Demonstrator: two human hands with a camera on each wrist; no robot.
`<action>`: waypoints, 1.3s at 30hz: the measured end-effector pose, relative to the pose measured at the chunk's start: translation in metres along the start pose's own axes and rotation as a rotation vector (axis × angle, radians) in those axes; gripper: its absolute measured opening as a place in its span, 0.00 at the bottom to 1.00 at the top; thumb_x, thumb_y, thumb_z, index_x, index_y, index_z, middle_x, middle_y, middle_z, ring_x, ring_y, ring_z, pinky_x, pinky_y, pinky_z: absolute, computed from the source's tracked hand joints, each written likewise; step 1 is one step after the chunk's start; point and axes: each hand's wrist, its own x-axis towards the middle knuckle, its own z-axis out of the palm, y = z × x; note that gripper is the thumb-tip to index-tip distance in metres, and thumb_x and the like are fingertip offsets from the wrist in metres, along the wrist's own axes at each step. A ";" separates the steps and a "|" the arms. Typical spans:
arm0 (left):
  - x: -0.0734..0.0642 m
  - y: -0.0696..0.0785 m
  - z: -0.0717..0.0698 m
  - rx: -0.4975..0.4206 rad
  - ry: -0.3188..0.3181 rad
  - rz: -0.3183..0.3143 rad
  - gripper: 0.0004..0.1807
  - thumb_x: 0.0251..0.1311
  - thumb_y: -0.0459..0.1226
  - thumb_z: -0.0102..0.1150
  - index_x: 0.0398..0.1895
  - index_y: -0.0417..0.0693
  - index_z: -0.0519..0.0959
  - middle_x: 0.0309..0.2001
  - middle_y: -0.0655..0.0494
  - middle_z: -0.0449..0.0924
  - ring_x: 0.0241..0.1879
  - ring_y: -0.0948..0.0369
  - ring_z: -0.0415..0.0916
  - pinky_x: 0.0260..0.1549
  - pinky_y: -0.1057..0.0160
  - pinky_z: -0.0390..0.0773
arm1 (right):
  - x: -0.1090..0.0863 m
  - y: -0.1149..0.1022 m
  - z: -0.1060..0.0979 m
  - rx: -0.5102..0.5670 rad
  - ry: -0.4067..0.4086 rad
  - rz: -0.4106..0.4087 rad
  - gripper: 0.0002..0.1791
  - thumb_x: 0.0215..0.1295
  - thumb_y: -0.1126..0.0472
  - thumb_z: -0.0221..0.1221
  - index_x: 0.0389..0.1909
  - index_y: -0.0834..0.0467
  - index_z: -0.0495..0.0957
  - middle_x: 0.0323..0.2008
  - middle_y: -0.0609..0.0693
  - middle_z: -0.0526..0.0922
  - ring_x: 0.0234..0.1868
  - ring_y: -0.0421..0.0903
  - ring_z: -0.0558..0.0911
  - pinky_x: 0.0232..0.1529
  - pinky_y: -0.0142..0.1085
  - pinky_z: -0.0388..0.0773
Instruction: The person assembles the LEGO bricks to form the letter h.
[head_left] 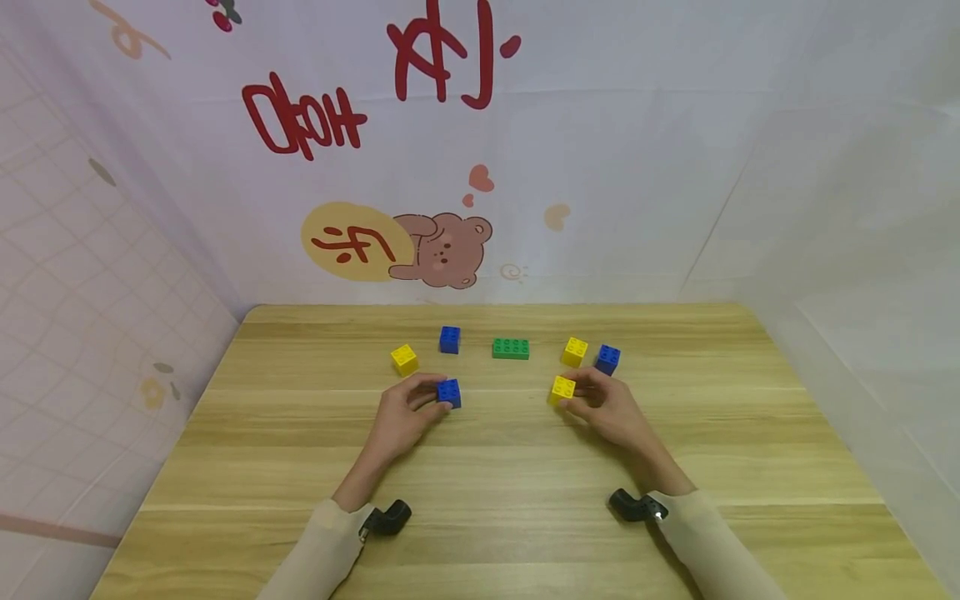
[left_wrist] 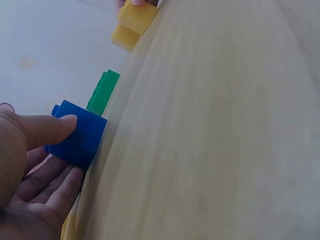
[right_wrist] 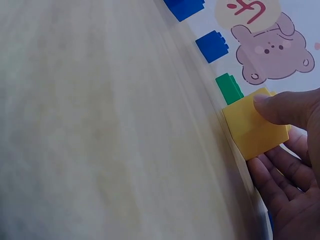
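My left hand [head_left: 406,415] pinches a blue toy brick [head_left: 448,394] between thumb and fingers at the table's middle left. In the left wrist view the thumb presses the near face of this blue brick [left_wrist: 79,134]. To the right, my right hand [head_left: 609,408] pinches a yellow toy brick [head_left: 562,390]; its thumb lies on the face of the yellow brick [right_wrist: 255,125] in the right wrist view. A green brick [head_left: 511,349] lies farther back between the hands. Whether the held bricks touch the table, I cannot tell.
Behind the left hand are another yellow brick [head_left: 404,360] and another blue brick [head_left: 450,339]. A yellow brick [head_left: 575,352] and a blue brick [head_left: 608,358] stand behind the right hand. The wooden table [head_left: 495,508] ends at a printed cloth wall [head_left: 615,192].
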 end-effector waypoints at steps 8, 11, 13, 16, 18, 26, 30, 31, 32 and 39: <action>0.003 0.000 0.005 -0.016 -0.010 0.012 0.24 0.60 0.28 0.71 0.60 0.40 0.80 0.61 0.40 0.80 0.60 0.46 0.81 0.59 0.60 0.84 | 0.003 -0.002 0.004 0.019 -0.009 -0.034 0.21 0.62 0.60 0.72 0.55 0.56 0.81 0.51 0.55 0.87 0.50 0.50 0.87 0.54 0.33 0.84; 0.004 0.001 0.007 -0.018 -0.011 0.009 0.24 0.59 0.28 0.71 0.60 0.40 0.80 0.61 0.41 0.81 0.60 0.46 0.81 0.60 0.60 0.83 | 0.004 -0.001 0.006 0.015 -0.010 -0.045 0.20 0.62 0.61 0.72 0.55 0.56 0.81 0.51 0.55 0.87 0.50 0.50 0.87 0.54 0.32 0.84; 0.004 0.001 0.009 -0.018 -0.012 0.006 0.24 0.59 0.28 0.71 0.60 0.40 0.80 0.61 0.41 0.81 0.60 0.46 0.81 0.59 0.60 0.84 | 0.004 -0.002 0.007 0.013 -0.011 -0.049 0.20 0.62 0.61 0.72 0.55 0.56 0.81 0.51 0.55 0.86 0.50 0.49 0.86 0.54 0.33 0.84; 0.005 0.002 0.010 -0.025 -0.017 0.007 0.24 0.59 0.28 0.71 0.60 0.41 0.80 0.61 0.41 0.81 0.60 0.47 0.81 0.59 0.61 0.84 | 0.004 -0.003 0.008 0.007 -0.014 -0.046 0.21 0.62 0.61 0.72 0.55 0.56 0.81 0.52 0.55 0.86 0.50 0.50 0.86 0.55 0.36 0.85; 0.005 0.002 0.011 -0.025 -0.021 0.014 0.24 0.60 0.28 0.70 0.60 0.40 0.79 0.61 0.41 0.80 0.60 0.46 0.81 0.59 0.61 0.83 | 0.004 -0.005 0.009 0.003 -0.015 -0.042 0.21 0.62 0.61 0.72 0.56 0.56 0.81 0.52 0.55 0.86 0.50 0.50 0.87 0.55 0.39 0.85; 0.007 0.002 0.014 -0.012 -0.030 0.013 0.24 0.61 0.28 0.70 0.61 0.41 0.79 0.62 0.41 0.80 0.61 0.47 0.81 0.59 0.61 0.83 | 0.007 -0.008 0.014 0.017 -0.023 -0.042 0.21 0.62 0.62 0.72 0.56 0.55 0.81 0.52 0.52 0.87 0.51 0.50 0.87 0.57 0.39 0.85; 0.007 0.003 0.016 -0.010 -0.032 0.000 0.24 0.61 0.28 0.70 0.61 0.41 0.79 0.62 0.42 0.80 0.60 0.47 0.81 0.59 0.62 0.83 | 0.008 -0.007 0.016 0.024 -0.015 -0.056 0.21 0.61 0.62 0.72 0.55 0.56 0.81 0.51 0.54 0.87 0.50 0.50 0.87 0.55 0.40 0.86; 0.008 0.003 0.016 -0.013 -0.032 -0.005 0.23 0.61 0.28 0.69 0.61 0.41 0.80 0.62 0.42 0.80 0.60 0.48 0.81 0.59 0.63 0.84 | 0.008 -0.007 0.017 0.023 -0.015 -0.057 0.21 0.61 0.62 0.72 0.55 0.56 0.81 0.51 0.54 0.87 0.49 0.50 0.87 0.55 0.40 0.86; 0.008 0.003 0.017 -0.016 -0.032 -0.007 0.23 0.61 0.28 0.69 0.61 0.41 0.80 0.62 0.42 0.80 0.60 0.48 0.81 0.59 0.63 0.83 | 0.008 -0.007 0.018 0.024 -0.015 -0.054 0.21 0.61 0.62 0.72 0.55 0.56 0.81 0.51 0.54 0.87 0.49 0.50 0.87 0.55 0.41 0.86; 0.010 0.005 0.022 -0.038 -0.039 0.006 0.23 0.60 0.26 0.70 0.59 0.42 0.81 0.60 0.43 0.81 0.59 0.48 0.81 0.59 0.63 0.84 | 0.010 -0.008 0.021 0.026 -0.016 -0.049 0.21 0.61 0.60 0.72 0.55 0.54 0.82 0.51 0.53 0.87 0.49 0.49 0.86 0.56 0.39 0.85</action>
